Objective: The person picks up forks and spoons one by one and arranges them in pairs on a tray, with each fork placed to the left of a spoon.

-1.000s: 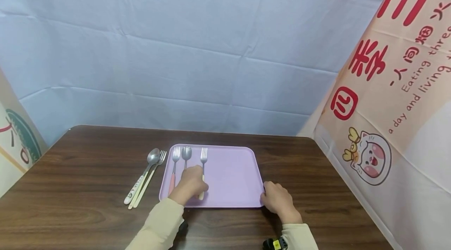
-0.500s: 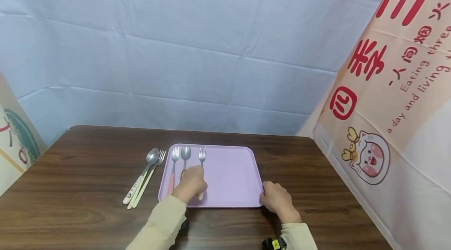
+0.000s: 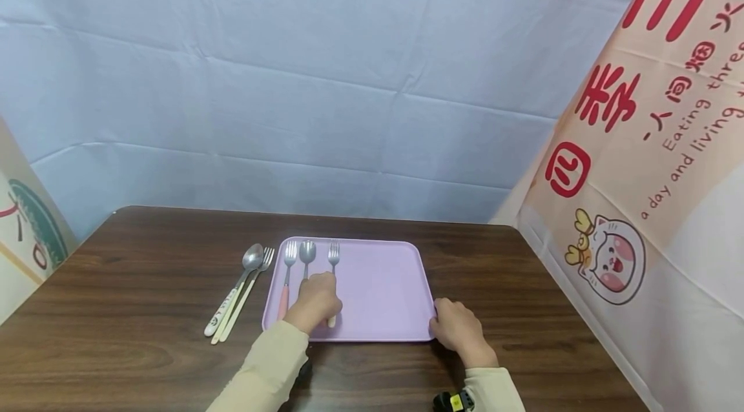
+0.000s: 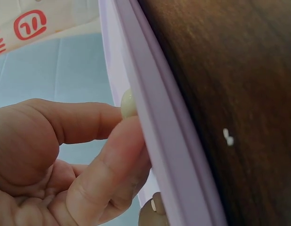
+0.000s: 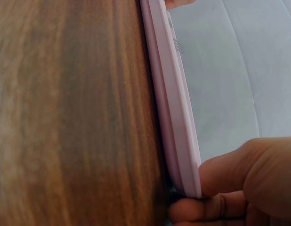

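Observation:
On the lilac tray (image 3: 383,289), my left hand (image 3: 316,299) pinches a cream-handled fork (image 3: 334,254), its tines pointing away from me. The thumb and a finger close about the pale handle end (image 4: 128,104) in the left wrist view. To its left lie a pink-handled fork (image 3: 287,276) and a spoon (image 3: 307,252), whose handle is mostly hidden by my hand. My right hand (image 3: 457,328) grips the tray's near right corner. In the right wrist view, the thumb (image 5: 225,172) lies over the rim with fingers beneath it.
Left of the tray, a spoon with a patterned white handle (image 3: 222,315) and a cream-handled fork (image 3: 247,296) lie close together on the dark wooden table (image 3: 145,283); another pale handle shows between them. A blue cloth (image 3: 290,76) hangs behind the table.
Over the first half second, my left hand and the cream-handled fork shifted slightly left. Since then both have stayed nearly still. My right hand keeps its place at the tray corner.

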`<state>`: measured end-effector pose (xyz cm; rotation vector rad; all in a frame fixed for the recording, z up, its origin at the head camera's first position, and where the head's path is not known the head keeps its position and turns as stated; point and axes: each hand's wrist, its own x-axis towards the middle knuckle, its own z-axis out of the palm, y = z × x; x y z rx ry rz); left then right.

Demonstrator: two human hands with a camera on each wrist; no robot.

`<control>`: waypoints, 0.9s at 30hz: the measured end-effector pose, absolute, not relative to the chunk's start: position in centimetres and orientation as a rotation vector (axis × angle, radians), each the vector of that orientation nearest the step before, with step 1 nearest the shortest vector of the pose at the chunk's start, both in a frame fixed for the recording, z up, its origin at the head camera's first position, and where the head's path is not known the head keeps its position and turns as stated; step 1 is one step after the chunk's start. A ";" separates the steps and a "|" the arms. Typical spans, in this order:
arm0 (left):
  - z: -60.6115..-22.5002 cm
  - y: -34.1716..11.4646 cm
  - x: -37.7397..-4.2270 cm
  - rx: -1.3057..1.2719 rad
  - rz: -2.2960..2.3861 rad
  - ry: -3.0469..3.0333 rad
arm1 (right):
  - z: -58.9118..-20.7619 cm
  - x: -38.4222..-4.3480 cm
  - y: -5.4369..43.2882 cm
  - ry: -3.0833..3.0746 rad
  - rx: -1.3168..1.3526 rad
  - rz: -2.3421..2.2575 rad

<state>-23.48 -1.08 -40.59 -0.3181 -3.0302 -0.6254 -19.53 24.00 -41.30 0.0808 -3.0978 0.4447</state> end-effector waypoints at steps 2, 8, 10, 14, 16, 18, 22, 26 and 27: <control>-40.6 -1.1 -23.5 -0.317 -0.627 -3.033 | -41.3 -19.5 24.0 -3.099 0.081 0.443; -40.6 -1.1 -23.5 -0.302 -0.666 -3.040 | -41.2 -19.5 24.0 -3.102 0.083 0.448; -40.5 -1.2 -23.5 -0.305 -0.668 -3.040 | -41.2 -19.5 24.0 -3.103 0.083 0.452; -40.5 -1.2 -23.4 -0.323 -0.668 -3.033 | -41.3 -19.5 24.0 -3.106 0.077 0.454; -40.5 -1.2 -23.4 -0.329 -0.673 -3.030 | -41.3 -19.5 24.0 -3.106 0.073 0.454; -40.5 -1.2 -23.3 -0.330 -0.678 -3.028 | -41.3 -19.5 23.9 -3.106 0.072 0.455; -40.3 -1.2 -23.1 -0.326 -0.683 -3.028 | -41.3 -19.5 23.9 -3.108 0.071 0.457; -39.8 -1.1 -22.8 -0.329 -0.686 -3.016 | -41.2 -19.5 24.0 -3.105 0.073 0.451; -39.7 -1.1 -22.8 -0.329 -0.693 -3.010 | -41.2 -19.5 24.0 -3.104 0.074 0.450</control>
